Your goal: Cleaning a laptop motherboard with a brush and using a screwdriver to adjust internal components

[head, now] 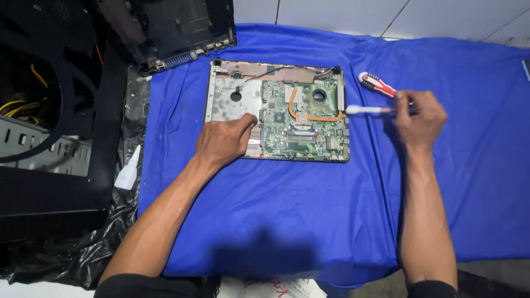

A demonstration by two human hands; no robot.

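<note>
1. Left hand [223, 140]: palm down, fingers loosely curled, pressing the near-left part of the opened laptop base [234, 99]; grasps nothing.
2. Right hand [419, 116]: clenched round a white-tipped tool [367, 110], its grip end hidden in the fist.
3. Green circuit board [303, 118]: inside the base, copper pipe across it.
4. Red-and-white screwdriver [376, 84]: far of the right hand, tip hidden.
5. Blue cloth [276, 209]: under everything.
6. Black casing [182, 30]: far left, cut off by the frame.
</note>
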